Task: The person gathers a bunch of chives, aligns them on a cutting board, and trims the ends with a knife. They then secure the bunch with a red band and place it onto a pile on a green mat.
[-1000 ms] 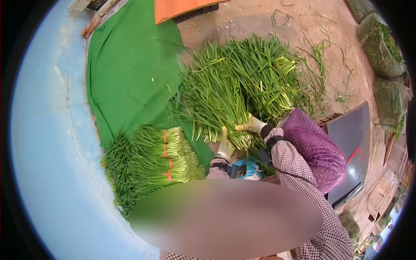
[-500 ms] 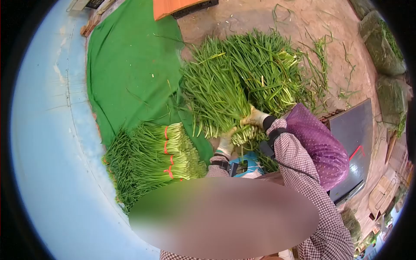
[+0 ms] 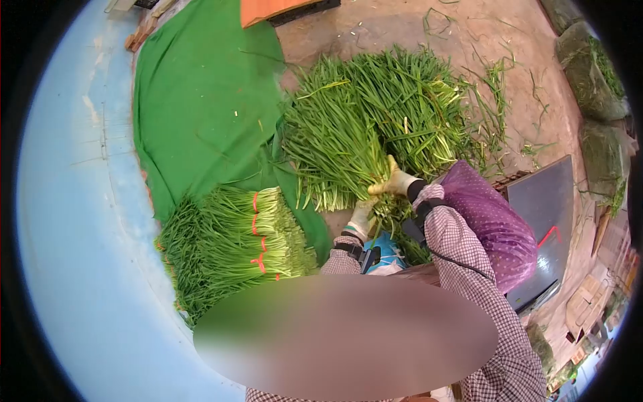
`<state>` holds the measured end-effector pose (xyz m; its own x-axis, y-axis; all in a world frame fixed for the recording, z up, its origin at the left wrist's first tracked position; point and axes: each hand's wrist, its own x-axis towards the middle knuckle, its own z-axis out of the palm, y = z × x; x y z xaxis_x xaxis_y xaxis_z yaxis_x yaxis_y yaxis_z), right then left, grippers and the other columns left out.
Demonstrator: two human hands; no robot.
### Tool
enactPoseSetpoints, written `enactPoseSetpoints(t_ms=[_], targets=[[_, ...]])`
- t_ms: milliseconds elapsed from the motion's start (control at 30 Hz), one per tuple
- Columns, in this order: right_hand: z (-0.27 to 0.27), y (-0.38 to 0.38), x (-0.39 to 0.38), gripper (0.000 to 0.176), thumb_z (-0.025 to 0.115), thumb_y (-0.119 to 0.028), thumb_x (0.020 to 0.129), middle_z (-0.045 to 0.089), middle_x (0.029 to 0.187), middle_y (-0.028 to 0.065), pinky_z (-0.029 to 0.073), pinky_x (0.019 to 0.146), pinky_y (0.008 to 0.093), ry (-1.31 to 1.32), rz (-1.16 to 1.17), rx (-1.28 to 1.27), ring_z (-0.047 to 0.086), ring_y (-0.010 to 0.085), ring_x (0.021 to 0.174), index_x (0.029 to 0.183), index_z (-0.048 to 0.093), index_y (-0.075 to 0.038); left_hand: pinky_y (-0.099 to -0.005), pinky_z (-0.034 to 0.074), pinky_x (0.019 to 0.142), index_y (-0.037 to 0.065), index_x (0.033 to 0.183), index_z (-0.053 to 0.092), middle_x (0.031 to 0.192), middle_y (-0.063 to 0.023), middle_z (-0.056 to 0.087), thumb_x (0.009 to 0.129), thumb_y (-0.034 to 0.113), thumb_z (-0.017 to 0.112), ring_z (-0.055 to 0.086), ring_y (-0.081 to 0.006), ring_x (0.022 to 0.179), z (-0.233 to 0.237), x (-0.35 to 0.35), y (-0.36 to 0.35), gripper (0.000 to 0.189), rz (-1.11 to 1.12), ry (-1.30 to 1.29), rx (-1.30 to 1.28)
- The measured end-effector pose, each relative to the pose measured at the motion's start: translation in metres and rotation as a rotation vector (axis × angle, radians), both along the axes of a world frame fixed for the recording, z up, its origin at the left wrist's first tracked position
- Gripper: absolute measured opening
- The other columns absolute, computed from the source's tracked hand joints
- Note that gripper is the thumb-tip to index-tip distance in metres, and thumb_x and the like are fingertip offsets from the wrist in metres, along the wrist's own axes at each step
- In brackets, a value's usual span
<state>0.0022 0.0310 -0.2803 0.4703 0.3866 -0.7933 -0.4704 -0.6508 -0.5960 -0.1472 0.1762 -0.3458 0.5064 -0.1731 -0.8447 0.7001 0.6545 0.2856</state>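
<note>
A large heap of long green garlic chives (image 3: 328,134) lies before me on the floor, its pale stem ends toward me. My right hand (image 3: 396,181), in a pale glove, closes round the stem end of a bunch at the near side of the heap. Just left of it and lower, my left hand (image 3: 362,213), also gloved, is closed against the same stems; its fingertips are partly hidden. To the left lies a stack of tied chive bundles (image 3: 234,231), bound with red ties (image 3: 258,261).
A green cloth (image 3: 201,100) spreads along the blue wall (image 3: 67,201). An orange object (image 3: 281,8) stands at the far edge. Right of my purple-covered knee (image 3: 489,221) is a grey board (image 3: 546,221). Filled clear bags (image 3: 593,67) line the right side. Loose leaves (image 3: 495,100) litter the floor.
My left hand has shifted slightly right and nearer to me. My right hand's grip has changed on the stems, and fewer pale stem ends show below it.
</note>
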Motion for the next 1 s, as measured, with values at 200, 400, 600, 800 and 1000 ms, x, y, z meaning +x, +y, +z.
enactPoseSetpoints(t_ms=[200,400,600,800,1000], targets=[[-0.009,0.009,0.004,0.102,0.079,-0.031,0.078,0.047,0.15,0.0061,0.03,0.116,0.0397,-0.258,0.899,-0.093,0.05,0.0259,0.129,0.151,0.01,-0.016,-0.0312,0.057,0.07,0.001,0.12,0.066,0.107,-0.0102,0.073,0.095,0.012,0.063,0.071,-0.0182,0.086,0.046,0.014,0.001,0.027,0.107,-0.058,0.109],[-0.023,-0.016,0.027,0.068,0.073,-0.011,0.084,0.057,0.144,-0.0068,0.035,0.11,0.0398,-0.598,1.305,0.004,0.061,0.0232,0.109,0.146,0.048,-0.023,-0.0321,0.059,0.069,-0.001,0.109,0.07,0.092,-0.0093,0.074,0.094,0.012,0.065,0.072,-0.0194,0.081,0.013,-0.007,0.043,0.02,0.095,-0.057,0.104],[-0.034,-0.011,0.016,0.063,0.069,-0.004,0.082,0.061,0.139,-0.008,0.043,0.098,0.0378,-0.645,1.099,0.096,0.063,0.0181,0.113,0.14,0.054,-0.023,-0.0399,0.053,0.09,0.009,0.119,0.068,0.109,-0.0049,0.069,0.096,0.013,0.063,0.064,-0.0198,0.102,0.037,0.003,0.016,0.024,-0.092,-0.243,0.396],[0.082,-0.058,0.086,0.04,0.065,-0.016,0.088,0.063,0.118,-0.004,0.033,0.11,0.0483,-1.047,1.179,0.155,0.059,0.021,0.116,0.127,0.061,-0.021,-0.0414,0.054,0.077,0.002,0.116,0.068,0.11,-0.0156,0.069,0.083,0.024,0.077,0.066,-0.0266,0.095,-0.032,0.032,0.023,0.04,0.018,0.136,0.388],[0.264,-0.097,0.108,0.015,0.059,-0.016,0.097,0.065,0.087,0.0017,0.04,0.104,0.0429,-0.98,0.634,0.224,0.061,0.0208,0.096,0.111,0.065,-0.015,-0.0474,0.051,0.088,0.002,0.148,0.041,0.141,-0.0217,0.054,0.083,0.029,0.078,0.06,-0.0331,0.113,0.005,0.069,0.009,0.08,0.009,0.316,0.407]])
